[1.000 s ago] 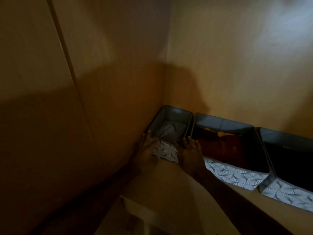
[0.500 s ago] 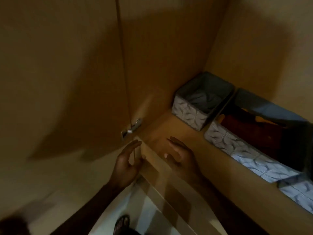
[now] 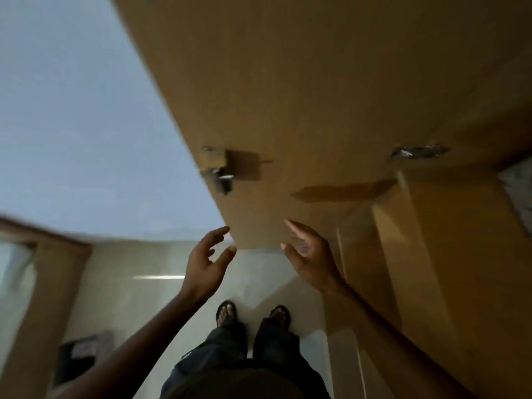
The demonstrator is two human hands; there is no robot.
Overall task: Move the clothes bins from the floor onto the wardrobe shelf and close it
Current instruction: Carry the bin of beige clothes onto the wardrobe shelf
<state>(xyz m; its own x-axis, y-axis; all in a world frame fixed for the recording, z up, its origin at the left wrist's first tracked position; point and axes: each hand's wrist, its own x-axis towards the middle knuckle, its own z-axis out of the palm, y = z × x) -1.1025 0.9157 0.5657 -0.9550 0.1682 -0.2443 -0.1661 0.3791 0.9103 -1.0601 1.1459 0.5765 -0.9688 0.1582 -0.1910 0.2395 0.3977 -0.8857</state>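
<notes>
The open wardrobe door fills the upper middle of the head view, a tan panel with a metal latch near its free edge and a hinge on the right. My left hand is empty with fingers spread just below the door's lower corner. My right hand is also empty and spread, close to the door's bottom edge. A patterned grey bin on the wardrobe shelf peeks in at the right edge. Another dark bin stands on the floor at lower left.
My feet in sandals stand on a pale tiled floor. A pale wall is on the left, with a wooden door frame beneath it. The wardrobe's lower front runs down the right side.
My hands left the bin on the shelf and drew back out of the wardrobe. The view swung left and down, so the shelf bins slid out of sight and the door and floor came in.
</notes>
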